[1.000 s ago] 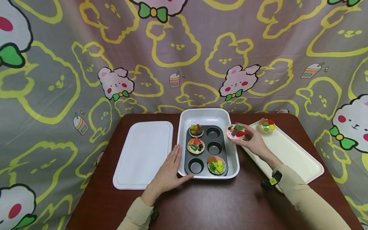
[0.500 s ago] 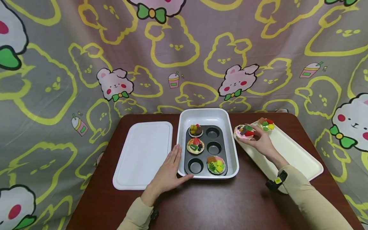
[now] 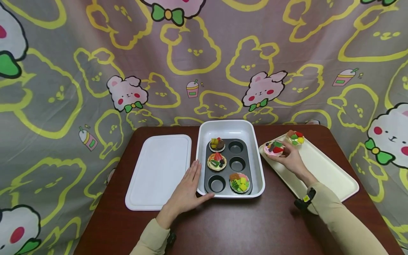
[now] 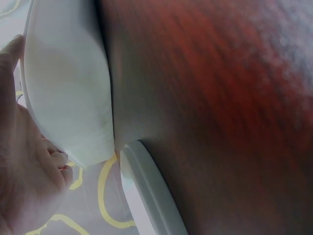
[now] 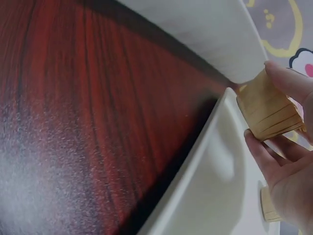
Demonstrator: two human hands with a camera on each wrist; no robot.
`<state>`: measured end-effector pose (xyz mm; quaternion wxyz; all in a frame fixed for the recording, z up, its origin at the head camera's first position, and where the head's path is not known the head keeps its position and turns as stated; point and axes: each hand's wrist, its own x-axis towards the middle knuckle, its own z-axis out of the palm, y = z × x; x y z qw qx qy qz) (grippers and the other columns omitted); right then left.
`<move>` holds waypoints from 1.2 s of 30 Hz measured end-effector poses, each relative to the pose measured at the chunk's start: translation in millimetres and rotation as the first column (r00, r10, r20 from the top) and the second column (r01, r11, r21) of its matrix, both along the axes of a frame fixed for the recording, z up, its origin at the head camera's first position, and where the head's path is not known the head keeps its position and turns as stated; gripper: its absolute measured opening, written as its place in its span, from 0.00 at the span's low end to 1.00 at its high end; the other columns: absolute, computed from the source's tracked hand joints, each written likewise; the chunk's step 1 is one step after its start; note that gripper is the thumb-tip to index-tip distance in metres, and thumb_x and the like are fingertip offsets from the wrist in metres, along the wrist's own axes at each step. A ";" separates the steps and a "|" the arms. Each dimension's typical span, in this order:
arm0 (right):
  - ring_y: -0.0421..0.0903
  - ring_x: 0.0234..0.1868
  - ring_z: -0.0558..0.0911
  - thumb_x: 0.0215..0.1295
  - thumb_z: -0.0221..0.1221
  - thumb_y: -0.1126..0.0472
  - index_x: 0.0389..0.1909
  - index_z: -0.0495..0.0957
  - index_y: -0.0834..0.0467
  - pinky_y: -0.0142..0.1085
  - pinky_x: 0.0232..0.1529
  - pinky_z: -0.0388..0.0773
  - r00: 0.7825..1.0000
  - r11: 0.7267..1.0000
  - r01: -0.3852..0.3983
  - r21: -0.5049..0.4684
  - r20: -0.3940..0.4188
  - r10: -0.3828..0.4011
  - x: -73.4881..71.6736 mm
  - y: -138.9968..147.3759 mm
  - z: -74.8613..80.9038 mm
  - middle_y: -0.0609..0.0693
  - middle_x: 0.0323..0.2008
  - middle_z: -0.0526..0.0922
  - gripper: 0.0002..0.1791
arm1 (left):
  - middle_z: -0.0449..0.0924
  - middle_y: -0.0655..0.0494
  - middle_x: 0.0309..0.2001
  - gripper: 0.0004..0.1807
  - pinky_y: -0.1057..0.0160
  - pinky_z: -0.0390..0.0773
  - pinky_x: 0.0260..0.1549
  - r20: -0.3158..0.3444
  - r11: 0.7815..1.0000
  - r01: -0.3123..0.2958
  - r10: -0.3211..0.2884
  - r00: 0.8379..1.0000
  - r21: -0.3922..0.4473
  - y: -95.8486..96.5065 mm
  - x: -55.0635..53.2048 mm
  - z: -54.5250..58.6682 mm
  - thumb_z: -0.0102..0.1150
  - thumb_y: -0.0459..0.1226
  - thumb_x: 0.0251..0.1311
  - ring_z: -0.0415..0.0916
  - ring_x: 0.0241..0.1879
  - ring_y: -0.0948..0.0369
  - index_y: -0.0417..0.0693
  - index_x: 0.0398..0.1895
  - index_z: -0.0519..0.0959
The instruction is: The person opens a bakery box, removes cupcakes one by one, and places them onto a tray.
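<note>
My right hand pinches a fruit tart with pink cream and red, green and dark toppings, over the far left end of the cream tray. In the right wrist view the tart's tan crust sits between thumb and fingers, above the tray's rim. My left hand rests with straight fingers along the left side of the white deep pan, thumb at its front edge. Inside the pan lies a dark muffin tin. Three of its cups hold tarts, including a strawberry one and a yellow-topped one.
Another tart stands at the far end of the cream tray, just beyond the right hand. A flat white lid-like tray lies left of the pan. A patterned curtain hangs behind the brown table.
My right hand has carried the pink tart rightward, from the pan's right rim to over the cream tray, and has tilted it slightly. The left hand has stayed on the pan.
</note>
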<state>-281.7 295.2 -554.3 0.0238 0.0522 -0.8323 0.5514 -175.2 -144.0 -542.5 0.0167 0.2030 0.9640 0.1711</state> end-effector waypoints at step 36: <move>0.79 0.78 0.67 0.75 0.69 0.43 0.85 0.53 0.72 0.74 0.76 0.65 1.000 0.909 0.019 0.416 -0.011 -0.016 -2.4 11.1 -19.4 0.80 0.78 0.65 0.55 | 0.38 0.43 0.92 0.69 0.45 0.54 0.89 0.029 1.000 -0.009 0.010 1.000 -0.026 0.5 -1.7 0.4 0.59 0.75 0.65 0.38 0.92 0.48 0.41 0.91 0.42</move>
